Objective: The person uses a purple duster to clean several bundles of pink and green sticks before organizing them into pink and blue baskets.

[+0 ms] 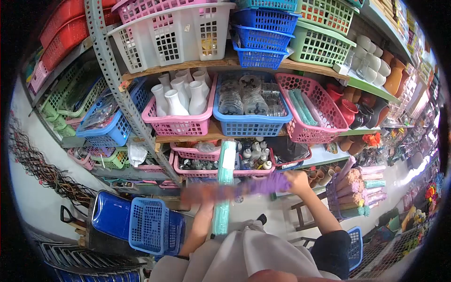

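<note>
A long teal wrapped bundle (222, 211) with a white label stands nearly upright in the view, in front of my body. My left hand (205, 199) is beside it, smeared by motion, its fingers not clear. Across the bundle lies a blurred brown and purple length (253, 187). Its purple end is in the closed fingers of my right hand (297, 182). The blurred brown end (195, 195) reaches left past my left hand; what it is cannot be made out.
Shelves ahead hold a pink basket (176, 129) of white vases, a blue basket (251, 127) of clear discs and a pink perforated basket (300, 134). Blue baskets (149, 223) stand low at left. Wrapped bundles (352, 188) stand at right.
</note>
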`<state>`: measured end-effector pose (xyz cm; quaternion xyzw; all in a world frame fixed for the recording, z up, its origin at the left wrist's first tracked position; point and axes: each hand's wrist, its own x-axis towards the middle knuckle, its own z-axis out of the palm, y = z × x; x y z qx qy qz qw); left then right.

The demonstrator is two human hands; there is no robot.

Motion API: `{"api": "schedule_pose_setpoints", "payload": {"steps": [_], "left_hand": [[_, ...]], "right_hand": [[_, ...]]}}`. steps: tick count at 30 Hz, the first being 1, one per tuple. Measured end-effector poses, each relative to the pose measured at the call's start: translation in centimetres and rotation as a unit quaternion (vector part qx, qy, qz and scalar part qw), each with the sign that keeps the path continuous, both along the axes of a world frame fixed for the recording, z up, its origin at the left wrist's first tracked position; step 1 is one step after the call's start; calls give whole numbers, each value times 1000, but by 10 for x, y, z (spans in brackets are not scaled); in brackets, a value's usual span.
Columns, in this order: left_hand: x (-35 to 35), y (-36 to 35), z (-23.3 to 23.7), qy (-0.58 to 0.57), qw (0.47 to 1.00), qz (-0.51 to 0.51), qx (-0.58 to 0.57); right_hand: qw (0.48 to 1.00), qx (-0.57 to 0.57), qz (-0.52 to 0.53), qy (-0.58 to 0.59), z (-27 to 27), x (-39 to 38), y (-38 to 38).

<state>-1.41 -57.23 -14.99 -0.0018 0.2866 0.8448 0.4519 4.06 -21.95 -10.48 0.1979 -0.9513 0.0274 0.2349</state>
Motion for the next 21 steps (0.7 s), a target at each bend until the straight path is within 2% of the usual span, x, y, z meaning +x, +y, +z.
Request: {"api": "schedule_pose_setpoints", "payload": {"steps": [1,3,4,6,7,9,11,13,14,15,17,18,19,21], "left_hand": [[1,2,-8,123,986,79,-83],[3,3,3,118,987,74,-76],[4,4,4,121,986,90,-71],[6,4,16,122,985,109,-49],[5,4,23,122,985,110,-48],[4,4,35,99,989,110,-16],[-3,2,10,108,989,94,-28],[-7,1,-17,122,989,61,-52],[1,10,23,122,986,94,-56],[2,11,25,122,986,95,-56],[2,11,26,137,986,85,-45],[3,12,27,138,985,80,-61],[1,12,27,137,986,80,-60],[-5,16,36,59,995,79,31]], "right_hand": [[1000,0,-2,-1,2,-2,-2],[959,-195,-202,-38,8,-10,-11],[959,-195,-201,-36,6,-9,-10],[984,-160,-80,-19,3,-4,-11],[994,-93,44,41,5,-1,-10],[989,80,126,-15,3,3,-12],[989,62,137,-6,8,-1,-11],[1000,-22,-18,8,15,-5,-5],[991,-100,-79,33,-1,-11,3],[991,-99,-78,32,1,-10,0],[976,-139,-166,16,7,-7,-10],[990,-131,-58,1,12,-1,-10],[999,-46,13,-25,2,5,-5],[990,45,131,-13,-11,11,-9]]}}
